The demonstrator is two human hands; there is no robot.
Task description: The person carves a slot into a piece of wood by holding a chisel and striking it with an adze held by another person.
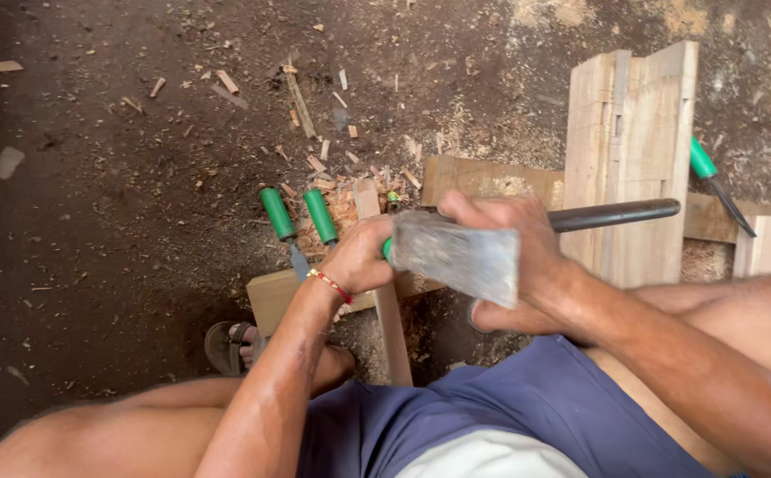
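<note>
Head view: a person sits low over a dirt floor [120,204] strewn with wood chips [341,190] and sawdust. The right hand [509,235] is closed around a hatchet [460,257], gripping it close behind the head; the grey, dull metal blade is broad and flat, its face turned up toward the camera, and its dark round handle [615,214] runs out to the right over a block of pale wood. The left hand [363,257] is curled shut around a green-handled chisel [388,248], of which only a sliver of green shows between the fingers and the hatchet head; whether the hatchet touches the chisel cannot be told. A red bracelet [330,284] circles the left wrist. Below the hands a narrow wooden strip [390,327] lies across a flat plank [275,296] and reaches toward the person's lap. Just left of the left hand, two more green-handled chisels [301,217] lie side by side on the chips, blades toward the plank. At the right, a notched wooden block [633,150] rests across a longer board [491,181], and another green-handled tool [713,181] lies beside it. A sandalled foot [235,345] rests near the plank, and blue shorts [509,407] fill the lower frame.
</note>
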